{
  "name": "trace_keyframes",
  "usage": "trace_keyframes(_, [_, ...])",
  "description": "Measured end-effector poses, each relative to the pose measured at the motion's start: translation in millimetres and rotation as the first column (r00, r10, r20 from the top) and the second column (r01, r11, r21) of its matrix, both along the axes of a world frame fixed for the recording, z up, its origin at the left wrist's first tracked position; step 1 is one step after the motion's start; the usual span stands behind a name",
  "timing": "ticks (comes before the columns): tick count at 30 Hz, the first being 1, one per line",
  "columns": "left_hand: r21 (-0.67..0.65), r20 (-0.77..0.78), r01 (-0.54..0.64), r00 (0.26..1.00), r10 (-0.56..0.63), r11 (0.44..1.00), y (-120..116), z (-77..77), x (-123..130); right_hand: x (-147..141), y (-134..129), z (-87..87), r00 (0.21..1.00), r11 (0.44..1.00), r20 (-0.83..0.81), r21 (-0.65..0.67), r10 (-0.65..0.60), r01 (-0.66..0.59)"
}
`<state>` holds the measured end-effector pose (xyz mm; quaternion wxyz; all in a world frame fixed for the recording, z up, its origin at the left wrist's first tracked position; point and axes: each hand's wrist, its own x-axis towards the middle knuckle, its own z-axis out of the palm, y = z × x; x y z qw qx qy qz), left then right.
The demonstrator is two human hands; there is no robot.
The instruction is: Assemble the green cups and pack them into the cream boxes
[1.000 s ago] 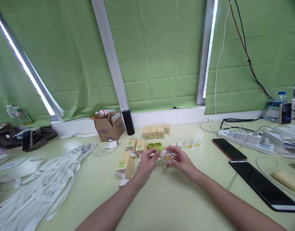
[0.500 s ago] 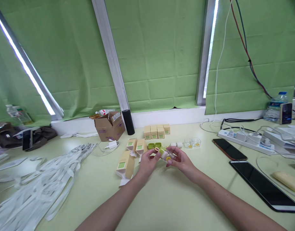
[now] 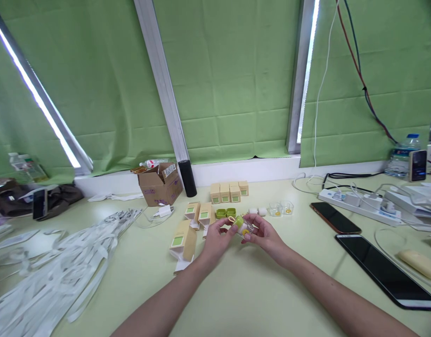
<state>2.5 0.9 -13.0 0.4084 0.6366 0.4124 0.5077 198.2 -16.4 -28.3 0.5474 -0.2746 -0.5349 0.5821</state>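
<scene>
Both hands meet over the middle of the table around a small clear container (image 3: pixel 245 228) with a green cap, a white inner part, a yellow mark and a pale loop. My left hand (image 3: pixel 217 239) pinches the green cap end. Around the clear end are the closed fingers of my right hand (image 3: pixel 266 237). Just behind the hands sit two green square caps (image 3: pixel 231 212). To their right are small white pieces (image 3: pixel 261 211) and clear square cups (image 3: pixel 287 208) with yellow marks. Left of my left hand stand small beige boxes (image 3: pixel 185 236) with green windows, their flaps open.
Several beige boxes (image 3: pixel 225 193) stand at the back, near a brown carton (image 3: pixel 160 187) and a black cylinder (image 3: pixel 187 179). White straps (image 3: pixel 71 257) spread over the left. A phone (image 3: pixel 335 217), a tablet (image 3: pixel 384 269) and a power strip (image 3: pixel 359 206) lie on the right.
The container has turned slightly between my fingers, and its green cap now looks rounder. Both hands stay in nearly the same place; the surrounding things have not moved.
</scene>
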Motion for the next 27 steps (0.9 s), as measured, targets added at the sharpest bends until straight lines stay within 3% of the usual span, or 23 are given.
trace_keyframes(12, [0.019, -0.068, -0.024, 0.997, 0.025, 1.0, -3.6, 0.9, -0.2, -0.4, -2.6, 1.5, 1.0, 1.0, 0.019, -0.031, -0.003, 0.004])
trace_keyframes(19, [0.034, 0.021, 0.058, 0.998, -0.058, 0.998, -2.4, 0.2, -2.4, 0.5, -8.1, 13.9, 0.994, 0.999, -0.103, -0.034, 0.036, -0.04])
trace_keyframes(27, [0.084, -0.081, 0.052, 0.996, -0.045, 0.995, -8.8, 3.3, -0.7, 0.7, -11.0, 22.1, 0.974, 0.996, -0.227, -0.093, -0.013, -0.009])
